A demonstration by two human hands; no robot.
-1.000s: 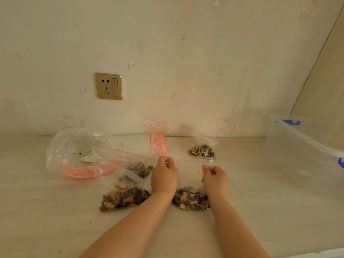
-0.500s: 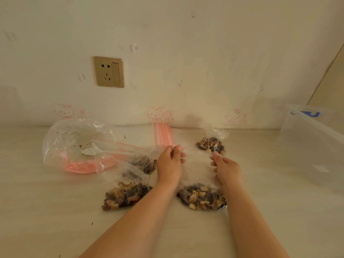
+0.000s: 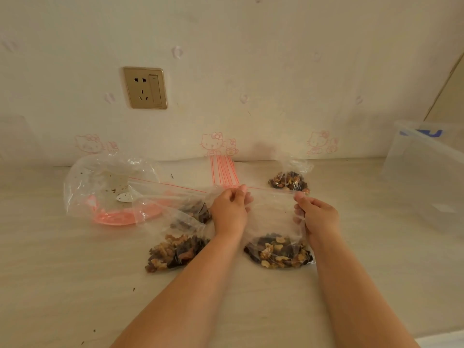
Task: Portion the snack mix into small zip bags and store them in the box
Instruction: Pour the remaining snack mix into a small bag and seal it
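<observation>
Left hand [image 3: 229,209] and right hand [image 3: 317,216] side by side above the pale wood-grain worktop [image 3: 62,285], each pinching the red-striped zip edge of one small clear zip bag [image 3: 272,217]: left fingertips closed on the strip near its left end, right thumb and fingers curled on its right end. Bag upright between the hands, its bottom on the worktop and filled with brown-and-tan snack mix [image 3: 278,252] of nuts and dark dried fruit. Cannot tell whether the seal is fully pressed together.

Just left of the left forearm, a second clear bag of snack mix [image 3: 173,254] lying on the worktop, its top rumpled. Behind that, partly under loose plastic, a darker heap of mix [image 3: 198,212]. Near the wall, beyond the right hand, a third small filled bag [image 3: 290,182], apart from the held one. Flat stack of unused red-striped zip bags [image 3: 223,172] against the wall, between the cartoon-cat stickers. Far left, a large crumpled clear bag [image 3: 105,187] with crumbs inside and a pink base showing through. At the right edge, a translucent plastic storage box [image 3: 426,172] with a blue latch, well apart from the bags. Gold wall socket [image 3: 145,87] above.
</observation>
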